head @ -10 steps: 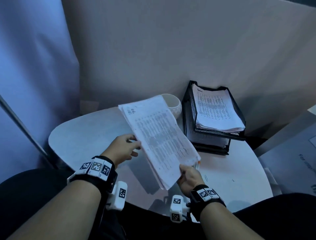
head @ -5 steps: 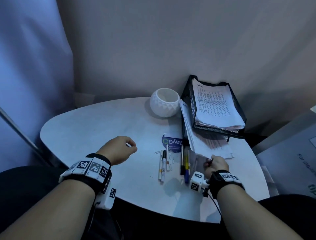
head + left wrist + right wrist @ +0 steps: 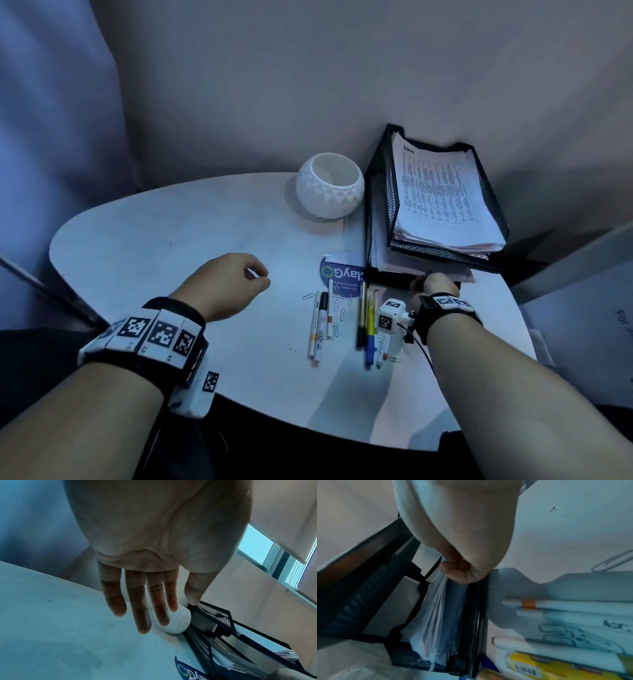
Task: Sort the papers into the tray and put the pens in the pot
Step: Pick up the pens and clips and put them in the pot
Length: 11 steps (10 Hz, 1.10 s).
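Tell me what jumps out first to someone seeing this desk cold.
The black mesh tray at the table's far right corner, both tiers stacked with printed papers, draws the eye first; the right hand is at the lower tier's front edge, against the sheets there. Next comes the empty white faceted pot just left of the tray. Pens and markers lie in a loose row among paper clips on the near table.

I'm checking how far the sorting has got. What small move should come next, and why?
Probably the right hand should finish pushing the paper stack into the lower tier of the tray, then let go: the stack's near edge juts out past the front. The pens lie on the table, the pot is empty, and the left hand holds nothing.
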Available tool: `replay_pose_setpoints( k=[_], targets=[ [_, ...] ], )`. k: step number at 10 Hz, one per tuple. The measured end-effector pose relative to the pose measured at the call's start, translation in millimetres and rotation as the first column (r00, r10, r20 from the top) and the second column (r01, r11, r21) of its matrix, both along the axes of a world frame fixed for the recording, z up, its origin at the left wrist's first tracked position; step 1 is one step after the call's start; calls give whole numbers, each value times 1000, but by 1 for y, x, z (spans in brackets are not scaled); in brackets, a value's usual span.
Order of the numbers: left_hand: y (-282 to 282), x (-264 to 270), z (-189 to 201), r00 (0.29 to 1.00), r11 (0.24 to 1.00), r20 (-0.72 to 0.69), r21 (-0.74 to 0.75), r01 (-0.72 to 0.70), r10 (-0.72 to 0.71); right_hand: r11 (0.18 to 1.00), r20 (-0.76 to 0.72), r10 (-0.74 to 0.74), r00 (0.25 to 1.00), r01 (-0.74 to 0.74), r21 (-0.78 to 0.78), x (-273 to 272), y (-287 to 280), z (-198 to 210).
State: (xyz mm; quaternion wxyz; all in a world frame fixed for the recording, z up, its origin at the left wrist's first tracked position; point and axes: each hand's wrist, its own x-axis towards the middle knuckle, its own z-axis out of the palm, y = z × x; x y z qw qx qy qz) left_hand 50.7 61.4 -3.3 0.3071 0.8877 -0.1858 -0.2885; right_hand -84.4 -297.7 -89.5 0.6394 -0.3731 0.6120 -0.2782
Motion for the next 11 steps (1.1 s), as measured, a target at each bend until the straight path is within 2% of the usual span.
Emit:
replay_pose_setpoints(
  k=[1, 2, 3, 4, 5, 6, 7, 8, 9, 10, 11],
  targets=[
    [-3, 1, 0, 1000, 1000, 6, 18, 6, -6, 987, 162, -90, 983, 66, 150, 12, -15, -7],
    [-4, 3, -1, 1000, 1000, 12, 29, 10, -10, 994, -19, -60, 998, 61, 93, 17, -20, -22],
    [-6, 5, -1, 1000, 1000, -4, 24, 3, -3, 995, 114, -79, 990, 72, 70, 20, -7, -19],
    [-8, 6, 1, 1000, 1000, -27, -4, -8, 8, 999, -12, -24, 1000, 25, 47, 31, 32, -12],
    [-9, 6, 4, 1000, 1000, -15, -8, -3, 3, 889, -158, 441, 884, -454, -61, 60, 73, -1],
    [-7, 6, 8, 1000, 1000, -9, -14, 2, -3, 563, -226, 778, 586, -810, -163, 96, 103, 18],
    [-6, 8, 14, 1000, 999, -5, -39, 8, -8, 410, -488, 700, 521, -853, -322, 145, 104, 31],
    [-6, 10, 22, 1000, 997, 9, -74, -3, 4, 325, -701, 518, 491, -870, -370, 185, 90, 38],
    [-5, 12, 26, 1000, 997, 23, -80, 0, 2, 275, -839, 395, 374, -920, -281, 208, 74, 34],
    [-2, 15, 26, 999, 998, 38, -67, 16, -14, 318, -881, 376, 287, -933, -168, 219, 65, 23],
    [0, 17, 27, 998, 998, 58, -61, 26, -23, 327, -889, 355, 291, -929, -173, 220, 65, 19]
  ],
)
